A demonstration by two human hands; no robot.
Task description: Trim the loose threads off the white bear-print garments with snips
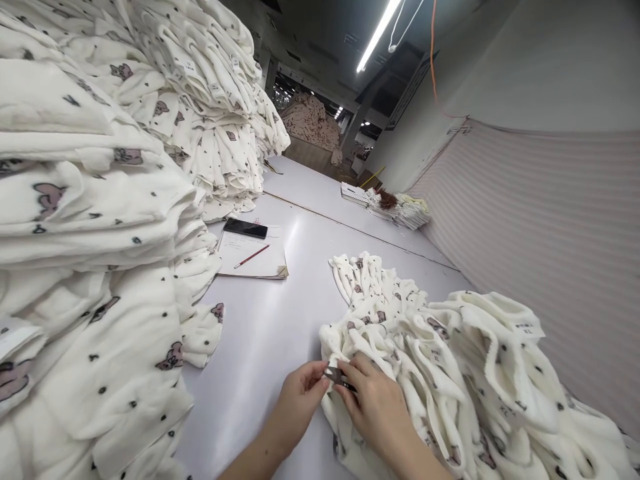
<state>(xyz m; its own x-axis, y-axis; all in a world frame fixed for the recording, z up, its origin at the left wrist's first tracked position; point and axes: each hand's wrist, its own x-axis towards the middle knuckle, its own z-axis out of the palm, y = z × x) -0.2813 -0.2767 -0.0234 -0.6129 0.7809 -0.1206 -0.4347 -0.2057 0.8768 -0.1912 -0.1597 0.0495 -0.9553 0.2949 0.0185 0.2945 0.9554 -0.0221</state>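
Note:
A heap of white fleece garments [450, 360] with small dark and mauve prints lies on the grey table [260, 333] at the lower right. My right hand [375, 400] rests on the near edge of this heap, fingers closed round small metal thread snips [337, 377]. My left hand [300, 397] pinches the fabric edge right beside the snips' tip, fingers pressed together. Both hands meet at the same spot on the nearest garment.
Tall stacks of the same white printed garments [100, 200] fill the left side. A notepad [255, 257] with a red pencil [251, 256] and a black phone [245, 229] lies mid-table. Folded piles [395, 207] sit farther back. A pink striped wall [540, 253] runs along the right.

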